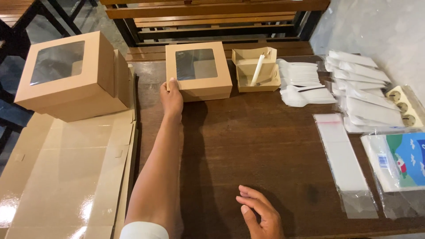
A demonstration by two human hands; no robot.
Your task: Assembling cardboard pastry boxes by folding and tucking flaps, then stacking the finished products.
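My left hand (171,99) reaches far across the dark wooden table (248,146) and grips the near left corner of a closed brown cardboard box (198,71) with a clear window in its lid. The thumb lies on the lid's edge. My right hand (260,212) rests near the table's front edge with fingers loosely apart, holding nothing.
Another windowed box (66,75) sits on a stack of flat cardboard sheets (66,177) at left. Beside the held box is an open small box (256,70) with a white stick, then white plastic cutlery (305,84), wrapped packets (363,88), clear sleeves (345,163) and a power strip (405,106).
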